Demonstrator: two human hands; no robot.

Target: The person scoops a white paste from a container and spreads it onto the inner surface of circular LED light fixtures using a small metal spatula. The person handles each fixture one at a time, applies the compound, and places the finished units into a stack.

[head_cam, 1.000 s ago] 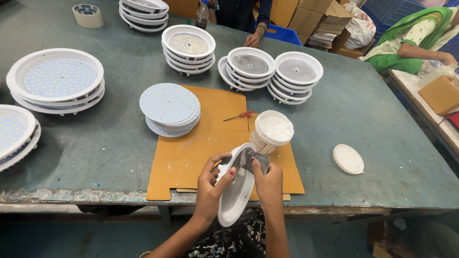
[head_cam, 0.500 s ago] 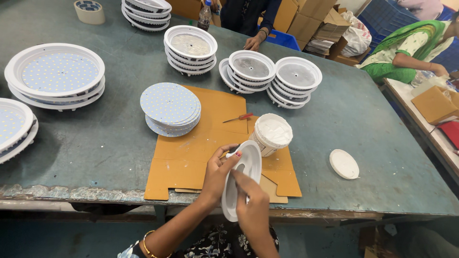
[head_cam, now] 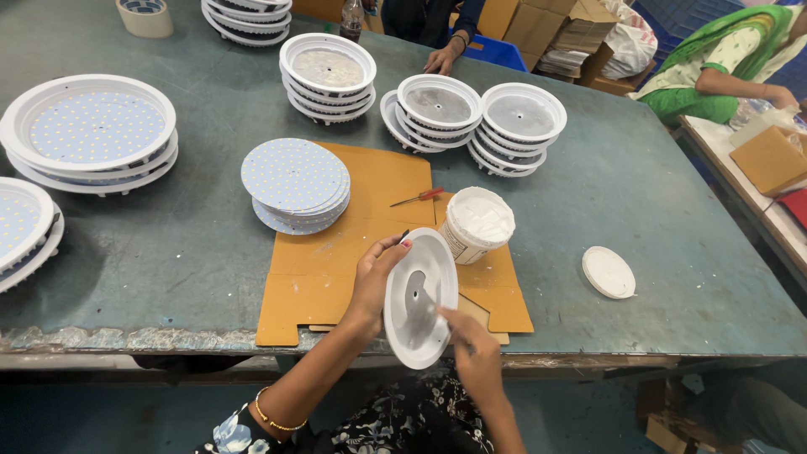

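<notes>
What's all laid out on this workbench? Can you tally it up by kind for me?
Stacks of white round housings: 6, the nearest big one
Single housing held in the left hand, right hand inside it: 1
Stack of dotted round boards: 1
Tub of white paste: 1
Loose white lid: 1
Red-handled screwdriver: 1
Tape roll: 1
Total: 12

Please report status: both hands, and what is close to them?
Left hand grips white round housing at rim, tilted. Right hand works inside it. Open white paste tub beside; lid apart.
</notes>
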